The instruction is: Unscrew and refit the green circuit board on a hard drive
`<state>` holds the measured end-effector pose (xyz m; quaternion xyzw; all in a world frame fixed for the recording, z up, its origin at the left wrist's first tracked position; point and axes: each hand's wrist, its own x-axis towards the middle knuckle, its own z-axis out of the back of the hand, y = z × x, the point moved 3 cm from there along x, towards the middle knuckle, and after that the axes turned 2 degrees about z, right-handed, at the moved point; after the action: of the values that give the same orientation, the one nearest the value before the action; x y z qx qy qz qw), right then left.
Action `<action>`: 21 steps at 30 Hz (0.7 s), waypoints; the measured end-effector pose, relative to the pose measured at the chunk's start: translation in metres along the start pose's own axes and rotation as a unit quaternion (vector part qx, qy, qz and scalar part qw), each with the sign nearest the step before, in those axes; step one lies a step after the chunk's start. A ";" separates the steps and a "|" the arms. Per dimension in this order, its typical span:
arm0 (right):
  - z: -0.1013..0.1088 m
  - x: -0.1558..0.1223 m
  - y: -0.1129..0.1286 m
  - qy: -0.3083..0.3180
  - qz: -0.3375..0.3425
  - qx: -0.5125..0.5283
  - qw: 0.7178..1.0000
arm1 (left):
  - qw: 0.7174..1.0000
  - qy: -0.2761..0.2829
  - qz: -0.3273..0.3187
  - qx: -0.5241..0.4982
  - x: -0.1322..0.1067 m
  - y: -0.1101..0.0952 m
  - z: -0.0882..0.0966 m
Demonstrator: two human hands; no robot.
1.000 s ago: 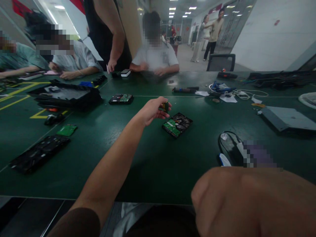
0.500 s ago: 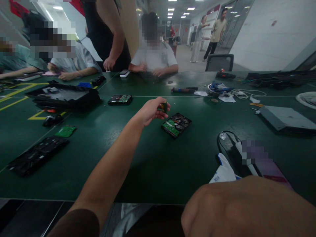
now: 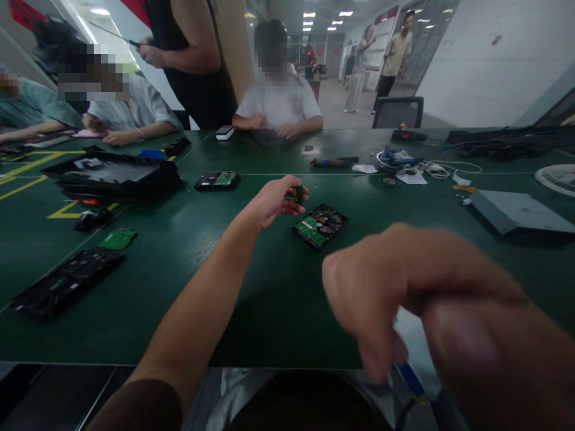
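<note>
My left hand (image 3: pixel 275 202) is stretched out over the green table (image 3: pixel 278 299), fingers closed round a small dark tool handle with a yellow band (image 3: pixel 298 193). Just right of it lies an opened hard drive (image 3: pixel 320 224) with a green circuit board, flat on the table. My right hand (image 3: pixel 404 293) is close to the camera, large and blurred, fingers curled downward. A white and blue object (image 3: pixel 411 353) shows beneath it; whether the fingers grip it is unclear.
A black tray (image 3: pixel 112 175), another hard drive (image 3: pixel 217 180), a green board (image 3: pixel 117 239) and a black panel (image 3: pixel 67 287) lie at left. Cables and papers (image 3: pixel 404 164), a grey case (image 3: pixel 516 211) at right. Several people sit and stand across the table.
My right hand has risen from the bottom edge into the middle right, now covering the black and white items there. The left hand has stayed by the hard drive.
</note>
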<state>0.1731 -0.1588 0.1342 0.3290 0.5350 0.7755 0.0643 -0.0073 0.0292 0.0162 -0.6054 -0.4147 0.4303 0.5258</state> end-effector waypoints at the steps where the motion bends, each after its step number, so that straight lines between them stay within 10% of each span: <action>1: 0.013 0.003 -0.006 -0.055 0.000 0.013 0.998 | 1.000 0.001 -0.002 -0.002 0.000 0.000 0.000; 7: 0.077 0.020 -0.056 -0.372 0.129 -0.021 0.919 | 1.000 -0.001 -0.001 0.013 -0.002 -0.002 -0.001; 21: 0.144 -0.004 -0.204 -0.523 -0.118 -0.355 0.766 | 1.000 -0.005 0.003 0.020 -0.003 -0.004 -0.003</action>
<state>0.2081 0.0386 -0.0154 0.5721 0.1394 0.6039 0.5372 -0.0059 0.0258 0.0202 -0.5937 -0.4068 0.4430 0.5346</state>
